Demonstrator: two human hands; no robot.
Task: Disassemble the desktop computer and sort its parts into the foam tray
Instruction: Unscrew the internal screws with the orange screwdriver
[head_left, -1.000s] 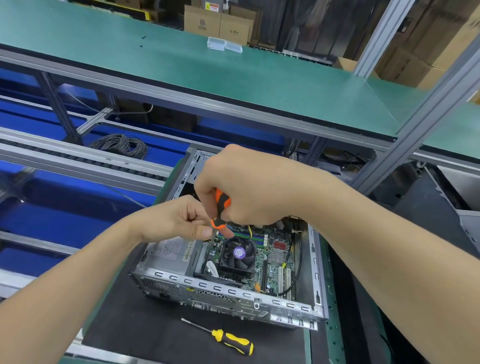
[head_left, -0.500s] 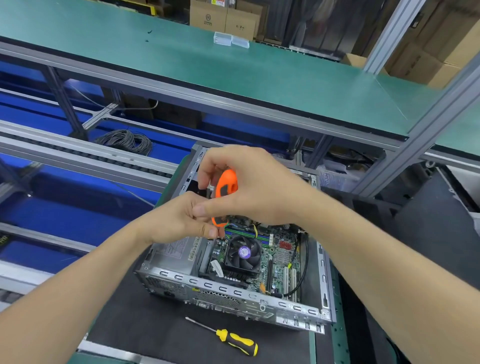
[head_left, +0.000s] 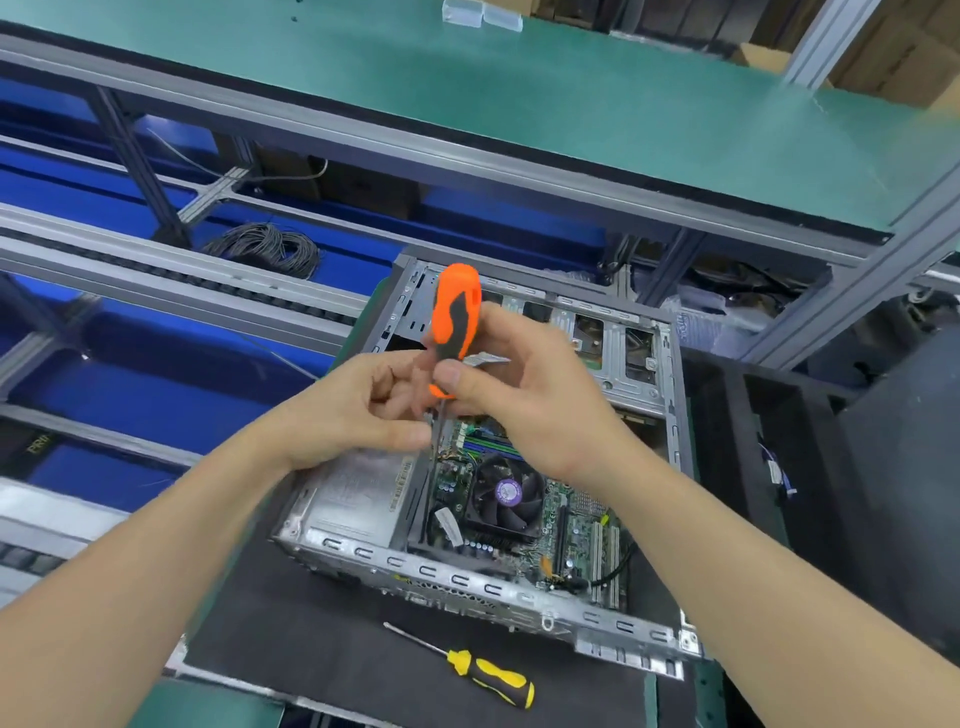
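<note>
Computer (head_left: 483, 519) lies open, motherboard exposed.

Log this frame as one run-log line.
stage: unscrewing | right hand: grips orange screwdriver | left hand: pinches its shaft | case: open, fan in place | yellow screwdriver: idle on mat

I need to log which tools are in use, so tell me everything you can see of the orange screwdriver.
The orange screwdriver has a chunky orange handle with a black grip inlay, plastic or rubber by its look, and a thin dark metal shaft. It stands nearly upright, handle up, above the open computer case. The right hand grips the lower handle; the left hand pinches the shaft just below. The tip is hidden.
</note>
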